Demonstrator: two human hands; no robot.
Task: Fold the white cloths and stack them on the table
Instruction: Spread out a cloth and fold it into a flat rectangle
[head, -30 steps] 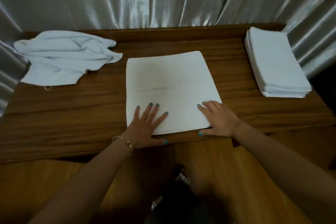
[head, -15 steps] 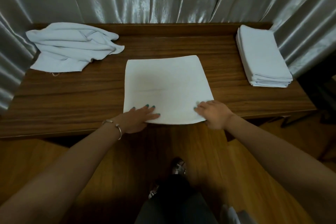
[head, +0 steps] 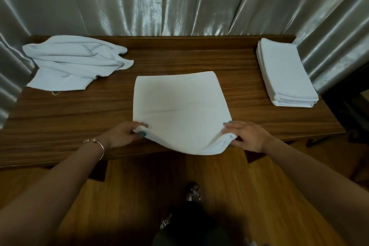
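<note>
Left hand: the left hand pinches the near-left corner of the folded white cloth, thumb under the raised edge and fingers curled over it; a thin metal bracelet sits on the wrist.
Right hand: the right hand grips the near-right corner of the same cloth, fingertips on top and thumb tucked below, with the cloth bunched slightly against the palm.
Near edge: lifted off the wood between the two hands and sagging in a shallow curve past the table's front edge.
Cloth position: centre of the wooden table, far part lying flat — well apart from both other piles.
Cloth axis: close to square, a little longer front to back; the far edge runs parallel to the table's back rail, and the far end looks narrower than the near end. A faint crease crosses it from side to side.
Left of the cloth: a crumpled heap of unfolded white cloths at the far-left corner, a loose thread trailing from its near edge.
Right of the cloth: a neat stack of folded cloths at the far-right — its long axis runs front to back, layered edges facing the person.
Surround: shiny silver curtain behind the table, wood floor below.
</note>
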